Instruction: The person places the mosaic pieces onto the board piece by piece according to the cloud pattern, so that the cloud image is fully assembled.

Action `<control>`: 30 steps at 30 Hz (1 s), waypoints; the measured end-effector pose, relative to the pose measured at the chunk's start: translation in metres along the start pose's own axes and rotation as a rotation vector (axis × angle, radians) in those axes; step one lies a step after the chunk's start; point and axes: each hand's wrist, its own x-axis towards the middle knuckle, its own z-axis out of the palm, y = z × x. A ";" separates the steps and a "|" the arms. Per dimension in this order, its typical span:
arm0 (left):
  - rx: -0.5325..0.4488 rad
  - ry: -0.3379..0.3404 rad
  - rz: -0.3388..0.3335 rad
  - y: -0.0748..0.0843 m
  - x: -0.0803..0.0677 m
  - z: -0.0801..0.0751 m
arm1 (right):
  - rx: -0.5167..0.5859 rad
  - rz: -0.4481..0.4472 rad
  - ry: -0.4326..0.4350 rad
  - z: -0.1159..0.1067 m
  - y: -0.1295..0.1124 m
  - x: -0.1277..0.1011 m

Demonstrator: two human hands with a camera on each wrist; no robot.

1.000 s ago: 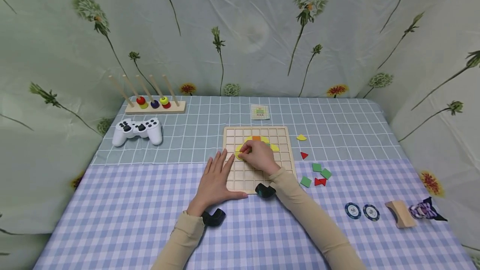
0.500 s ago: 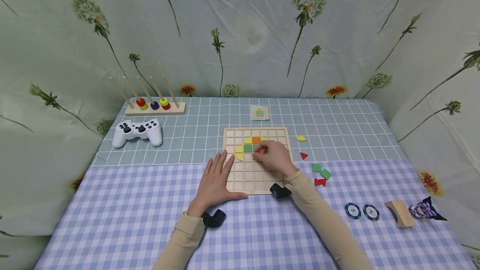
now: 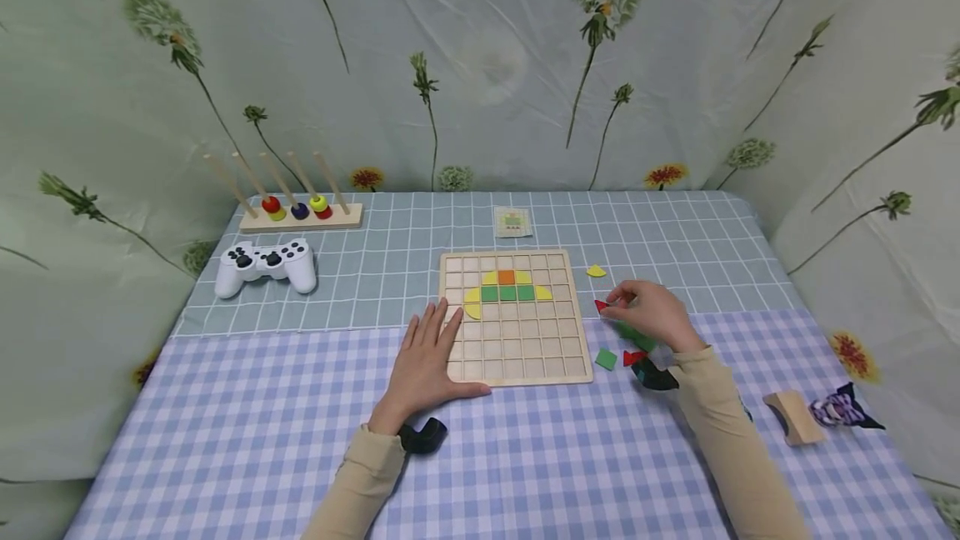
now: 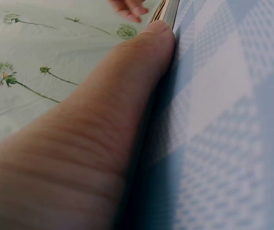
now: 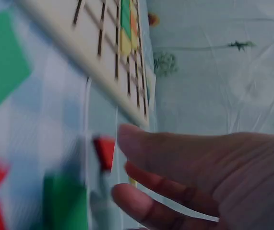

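Near field: the left hand (image 3: 425,363) is laid flat, fingers straight and spread, with its fingertips on the near-left corner of the wooden grid board (image 3: 514,373); nothing is gripped, and the board is simply steadied against the checked tabletop (image 3: 225,440). This pressure is best kept on the frame alone, so that no open cell is covered.

Middle field: loose pieces lie just right of the board, namely a green square (image 3: 605,358) and a pair of red triangles (image 3: 634,357). The right hand (image 3: 651,313) is held over this cluster with fingers loosely curled toward a single red triangle (image 3: 602,305). In the right wrist view the fingertips (image 5: 132,203) are seen beside that piece; whether it is already pinched cannot be told. A pick by thumb and forefinger at the piece's edges is judged safest, so that neighbouring pieces are not dragged.

Far field: the laid pattern (image 3: 507,292) of yellow, orange and green tiles occupies the board's upper rows. A yellow piece (image 3: 596,272) and a pattern card (image 3: 513,222) lie beyond.
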 end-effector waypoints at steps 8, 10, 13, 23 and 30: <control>0.013 -0.011 -0.014 -0.001 0.000 -0.001 | -0.057 0.038 -0.122 -0.007 0.015 -0.011; 0.012 -0.024 -0.019 -0.001 0.000 -0.002 | -0.066 0.029 -0.116 -0.007 0.018 -0.011; 0.008 -0.044 -0.025 0.000 0.001 -0.002 | -0.064 0.014 -0.105 -0.006 0.022 -0.012; 0.002 -0.048 -0.027 0.002 0.001 -0.003 | -0.019 -0.069 -0.042 0.002 0.011 -0.015; -0.002 -0.027 -0.024 0.003 0.001 -0.003 | 0.091 -0.166 -0.038 0.017 -0.023 0.005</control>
